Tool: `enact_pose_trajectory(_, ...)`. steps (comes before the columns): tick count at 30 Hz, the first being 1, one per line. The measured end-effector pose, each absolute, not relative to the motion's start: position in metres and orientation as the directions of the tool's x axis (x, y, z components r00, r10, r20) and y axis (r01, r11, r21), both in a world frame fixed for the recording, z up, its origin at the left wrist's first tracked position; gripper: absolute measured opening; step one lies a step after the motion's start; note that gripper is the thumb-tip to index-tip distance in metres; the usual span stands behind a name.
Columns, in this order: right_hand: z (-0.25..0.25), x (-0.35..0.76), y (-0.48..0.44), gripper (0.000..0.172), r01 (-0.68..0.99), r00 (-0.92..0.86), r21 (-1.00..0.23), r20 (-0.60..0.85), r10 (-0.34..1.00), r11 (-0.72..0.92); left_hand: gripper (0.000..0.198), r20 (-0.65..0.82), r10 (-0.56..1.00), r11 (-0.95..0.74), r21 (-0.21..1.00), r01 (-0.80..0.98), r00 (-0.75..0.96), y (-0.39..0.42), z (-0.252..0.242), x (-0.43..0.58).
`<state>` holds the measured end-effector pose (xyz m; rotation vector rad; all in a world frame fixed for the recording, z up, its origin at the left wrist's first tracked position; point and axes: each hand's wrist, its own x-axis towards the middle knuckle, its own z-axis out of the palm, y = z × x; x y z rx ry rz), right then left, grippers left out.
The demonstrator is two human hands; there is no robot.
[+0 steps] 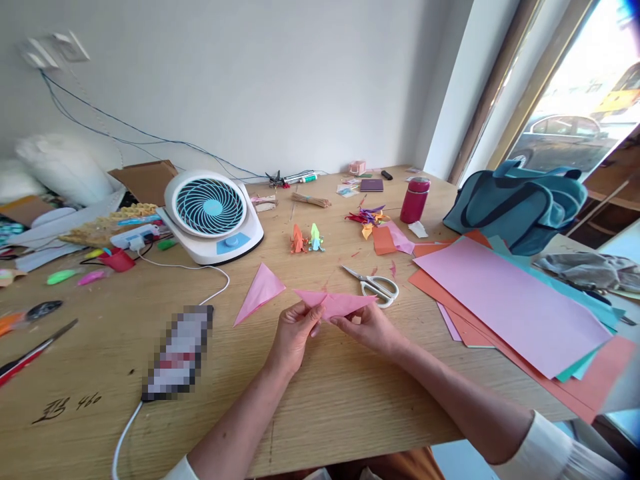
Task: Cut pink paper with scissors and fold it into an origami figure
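Observation:
A folded sheet of pink paper is held just above the table between both hands. My left hand pinches it near its middle, thumb on top. My right hand grips its lower right edge, fingers partly hidden beneath. To the left lies another folded pink paper triangle, flat on the wood. White-handled scissors rest just behind my right hand, blades pointing back left. Beyond the hands stand two small origami figures, one orange and one green.
A white fan stands at the back left, its cable running to a pixelated object. Coloured paper sheets are stacked at right, near a teal bag. A red bottle and folded paper scraps sit farther back.

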<state>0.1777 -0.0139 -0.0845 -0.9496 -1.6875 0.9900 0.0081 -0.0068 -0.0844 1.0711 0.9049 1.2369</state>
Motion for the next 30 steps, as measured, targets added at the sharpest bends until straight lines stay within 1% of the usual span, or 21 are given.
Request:
enact_pose_trajectory(7, -0.0915, 0.1789, -0.0111, 0.019, 0.169, -0.267, -0.908, 0.333, 0.905, 0.384, 0.034, 0.008, 0.993, 0.028, 0.958, -0.287, 0.122, -0.0069, -0.0824, 0.0080)
enact_pose_trajectory(12, -0.0918, 0.1795, -0.0099, 0.014, 0.198, -0.269, -0.897, 0.338, 0.902, 0.395, 0.034, -0.002, 0.995, 0.031, 0.956, -0.291, 0.098, -0.0064, -0.0807, 0.0082)
enact_pose_trajectory(16, -0.0901, 0.1796, -0.0103, 0.014, 0.205, -0.274, -0.892, 0.343, 0.899, 0.403, 0.035, 0.021, 0.995, 0.006, 0.959, -0.282, 0.094, -0.0060, -0.0811, 0.0082)
enact_pose_trajectory(24, -0.0888, 0.1792, -0.0140, 0.023, 0.163, -0.297, -0.904, 0.336, 0.894, 0.394, 0.031, 0.089, 0.992, -0.062, 0.957, -0.283, 0.085, -0.0062, -0.0890, 0.0054)
enact_pose_trajectory(27, -0.0896, 0.1794, -0.0155, 0.022, 0.160, -0.297, -0.908, 0.331, 0.896, 0.388, 0.024, 0.112, 0.987, -0.071, 0.946, -0.318, 0.115, -0.0075, -0.0870, 0.0072)
enact_pose_trajectory(30, -0.0914, 0.1791, -0.0164, 0.021, 0.163, -0.295, -0.908, 0.329, 0.897, 0.387, 0.024, 0.122, 0.983, -0.070, 0.941, -0.330, 0.139, -0.0093, -0.0842, 0.0092)
